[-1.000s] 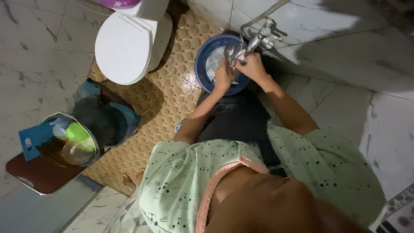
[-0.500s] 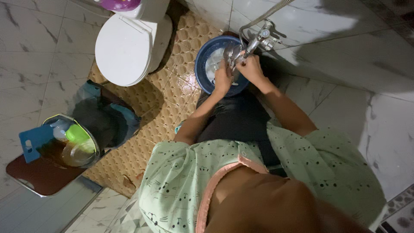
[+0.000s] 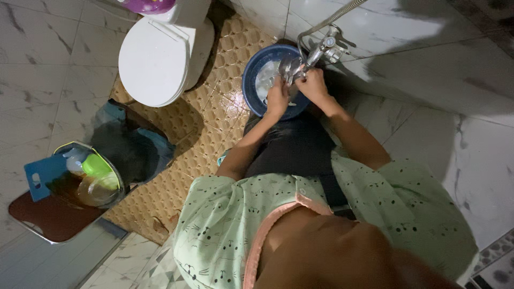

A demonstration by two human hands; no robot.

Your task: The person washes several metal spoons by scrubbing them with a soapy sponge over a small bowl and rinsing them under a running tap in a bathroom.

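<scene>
Gripping spoons (image 3: 289, 68), fingers (image 3: 313, 80) curled.

Dim marble-tiled bathroom (image 3: 455, 107), white toilet (image 3: 155, 53)

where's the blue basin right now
In the head view the blue basin sits on the floor at upper centre, under the wall tap and right of the white toilet, with the left hand and right hand over it.

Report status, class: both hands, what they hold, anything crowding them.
Left hand and right hand together on shiny metal items over the blue basin. Tap close above; grip details unclear. Toilet stands apart.
</scene>
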